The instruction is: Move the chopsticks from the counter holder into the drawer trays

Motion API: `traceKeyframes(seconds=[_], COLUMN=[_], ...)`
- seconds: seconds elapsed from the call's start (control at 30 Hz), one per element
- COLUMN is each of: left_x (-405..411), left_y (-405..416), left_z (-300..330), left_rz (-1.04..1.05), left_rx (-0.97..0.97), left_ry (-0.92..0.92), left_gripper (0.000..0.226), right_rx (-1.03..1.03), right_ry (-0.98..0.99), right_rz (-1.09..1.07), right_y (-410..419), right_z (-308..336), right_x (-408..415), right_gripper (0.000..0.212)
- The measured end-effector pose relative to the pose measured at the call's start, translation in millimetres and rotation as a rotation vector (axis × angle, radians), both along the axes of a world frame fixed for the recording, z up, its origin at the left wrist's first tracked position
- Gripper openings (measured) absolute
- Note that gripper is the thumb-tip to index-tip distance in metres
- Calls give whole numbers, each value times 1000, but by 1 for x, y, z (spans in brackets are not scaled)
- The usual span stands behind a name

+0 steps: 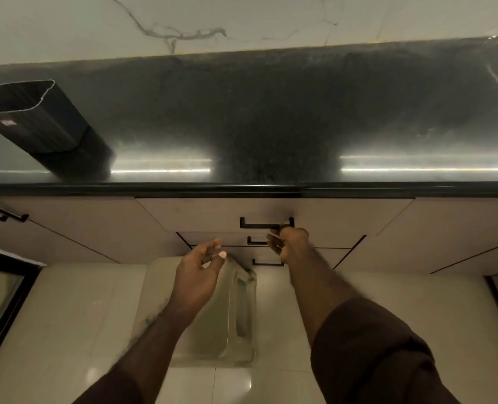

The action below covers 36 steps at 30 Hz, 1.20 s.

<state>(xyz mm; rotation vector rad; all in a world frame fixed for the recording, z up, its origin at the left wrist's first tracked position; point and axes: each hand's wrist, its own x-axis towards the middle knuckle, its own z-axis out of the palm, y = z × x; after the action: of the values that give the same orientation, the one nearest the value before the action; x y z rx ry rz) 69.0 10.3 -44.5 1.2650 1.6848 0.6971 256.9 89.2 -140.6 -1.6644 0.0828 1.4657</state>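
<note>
Below the counter edge [242, 186], right hand [288, 243] grips drawer handle [259, 225]; left hand [201, 266] hovers loosely open

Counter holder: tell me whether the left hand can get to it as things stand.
Probably yes. The left hand hangs open and holds nothing, below the counter edge, and the black holder stands up and to its left near the edge of the counter, with nothing between them.
</note>
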Motion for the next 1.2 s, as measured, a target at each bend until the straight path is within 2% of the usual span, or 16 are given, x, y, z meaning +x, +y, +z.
traceKeyframes(seconds=[0.4, 0.53, 0.77, 0.9, 1.1, 1.2], left_x=[2, 1, -5, -6, -6, -5], left_y=[3, 4, -4, -6, -8, -7], left_z=[-7, -7, -14, -14, -4, 4], left_rz=[-8, -6, -19, -27, -31, -45], left_rx=[-11, 0, -2, 8, 34, 53], left_ry=[-37, -37, -53, -54, -58, -60], left_gripper=[38, 37, 35, 35, 36, 38], right_rx=[54, 57, 51, 31, -22, -15], right_ry=[-41, -38, -66, -112, -315, -515], right_rz=[15, 3, 28, 98, 296, 437], right_y=[11, 16, 19, 18, 13, 12], right_z=[-3, -5, -6, -5, 9, 18], right_x=[2, 3, 4, 6, 1, -3], right_gripper=[28, 13, 17, 29, 36, 38])
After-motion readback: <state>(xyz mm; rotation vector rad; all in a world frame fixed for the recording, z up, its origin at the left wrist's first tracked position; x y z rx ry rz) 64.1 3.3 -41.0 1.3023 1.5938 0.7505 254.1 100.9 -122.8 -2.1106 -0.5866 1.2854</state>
